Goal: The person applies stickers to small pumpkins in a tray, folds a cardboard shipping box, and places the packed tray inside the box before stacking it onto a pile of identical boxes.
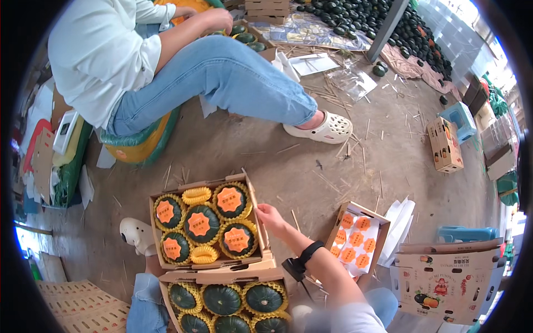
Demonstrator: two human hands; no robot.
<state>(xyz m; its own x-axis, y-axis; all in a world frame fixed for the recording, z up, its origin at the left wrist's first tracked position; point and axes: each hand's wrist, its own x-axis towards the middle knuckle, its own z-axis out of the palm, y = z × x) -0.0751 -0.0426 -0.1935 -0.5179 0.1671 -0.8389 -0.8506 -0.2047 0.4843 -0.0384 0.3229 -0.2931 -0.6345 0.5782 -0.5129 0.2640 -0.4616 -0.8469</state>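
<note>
My right hand (268, 216) is at the right wall of an open cardboard box (255, 200), its fingers on the edge. Inside that box sit several dark green pumpkins (202, 222) in yellow foam nets, with orange stickers on top, and rolled yellow foam nets (204, 254) between them. Closer to me, a second cardboard box (220, 275) holds green pumpkins (221, 299) in foam nets, without stickers. Right of my forearm, a small carton (381, 233) holds sheets of orange stickers (356, 239). My left hand is out of view.
A co-worker (200, 75) in jeans sits ahead, near another box of pumpkins (245, 37). Pumpkins are piled (354, 18) at the back by a metal post (388, 31). Flattened cartons (445, 283) stand at right, with a blue stool (468, 234) behind. Thin sticks litter the floor.
</note>
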